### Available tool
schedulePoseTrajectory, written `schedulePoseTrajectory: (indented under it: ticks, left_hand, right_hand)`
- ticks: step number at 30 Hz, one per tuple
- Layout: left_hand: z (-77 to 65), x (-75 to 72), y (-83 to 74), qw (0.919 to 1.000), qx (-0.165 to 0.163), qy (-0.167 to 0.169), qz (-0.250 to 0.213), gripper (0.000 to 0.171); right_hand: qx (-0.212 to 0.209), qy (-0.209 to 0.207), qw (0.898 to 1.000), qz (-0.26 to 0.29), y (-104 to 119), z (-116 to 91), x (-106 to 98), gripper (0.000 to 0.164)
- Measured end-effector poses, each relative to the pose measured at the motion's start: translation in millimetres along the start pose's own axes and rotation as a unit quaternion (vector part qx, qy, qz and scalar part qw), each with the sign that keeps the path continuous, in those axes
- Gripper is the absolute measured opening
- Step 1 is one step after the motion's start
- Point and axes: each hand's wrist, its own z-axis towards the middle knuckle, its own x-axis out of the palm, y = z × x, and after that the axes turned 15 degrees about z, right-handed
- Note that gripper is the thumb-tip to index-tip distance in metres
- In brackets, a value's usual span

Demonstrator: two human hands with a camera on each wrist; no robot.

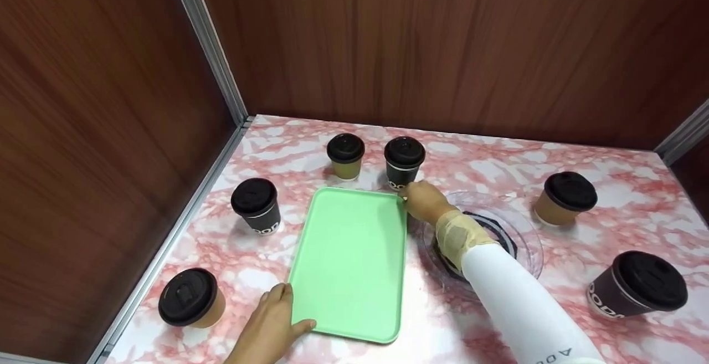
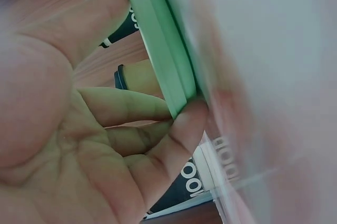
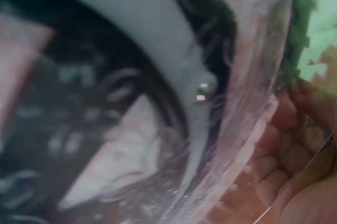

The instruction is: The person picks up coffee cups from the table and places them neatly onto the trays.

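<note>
A light green rectangular tray [image 1: 349, 264] lies in the middle of the marbled table in the head view. My left hand [image 1: 270, 317] grips its near left corner; in the left wrist view the fingers and thumb are on either side of the tray rim [image 2: 166, 55]. At the far right corner my right hand [image 1: 426, 202] pinches the edge with curled fingers, close to a dark cup with a black lid [image 1: 403, 159]. Under the right forearm sits a clear round plastic dish [image 1: 529, 236] with a black and white pattern, large in the right wrist view [image 3: 258, 76].
An olive cup [image 1: 347, 156] stands behind the tray. To the left are a dark cup [image 1: 257, 206] and a brown cup [image 1: 194, 300]. On the right are another brown cup [image 1: 565, 198] and a dark cup [image 1: 637, 286]. Wood-look panels [image 1: 432, 48] wall the table's back and sides.
</note>
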Motion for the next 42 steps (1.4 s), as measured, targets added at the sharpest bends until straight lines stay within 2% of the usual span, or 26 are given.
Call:
schedulePoseTrajectory:
  ticks: [5, 10, 14, 19, 29, 33, 37, 40, 42]
  left_hand:
    - [-0.6, -1.9, 1.3, 0.9999, -0.005, 0.009, -0.004, 0.084]
    - [0.4, -2.5, 0.3, 0.9998, -0.004, 0.020, -0.005, 0.085]
    - [0.0, -2.3, -0.2, 0.9999, -0.002, 0.016, 0.000, 0.084]
    - [-1.1, -3.0, 0.0, 1.0000, 0.000, 0.009, 0.002, 0.083]
    - [1.0, -1.8, -0.4, 0.9999, -0.003, 0.011, 0.000, 0.085]
    - [1.0, -1.0, 0.1, 1.0000, -0.003, 0.007, -0.002, 0.085]
    - [0.8, -0.6, 0.7, 0.9999, -0.004, 0.012, -0.004, 0.084]
    - [0.3, -0.3, 0.6, 0.9996, -0.014, 0.022, -0.014, 0.086]
    - [0.1, 0.2, 0.3, 0.9991, -0.024, 0.028, -0.023, 0.088]
  right_hand:
    - [-0.032, -0.013, 0.999, -0.003, -1, -1, 4, 0.010]
    - [-0.015, -0.017, 1.000, -0.006, 0, -3, 4, 0.009]
    - [-0.002, -0.015, 1.000, -0.003, 0, -4, 4, 0.013]
    - [-0.003, -0.015, 1.000, -0.008, 2, -6, 5, 0.014]
    - [-0.010, -0.027, 0.999, -0.026, 1, -6, 6, 0.007]
    - [-0.037, -0.040, 0.998, -0.015, 6, -10, 0, 0.013]
    - [-0.104, -0.044, 0.994, 0.003, 20, -14, -12, 0.022]
    - [-0.139, -0.045, 0.988, 0.045, 32, -15, -23, 0.021]
    - [-0.144, -0.050, 0.984, 0.090, 39, -14, -30, 0.019]
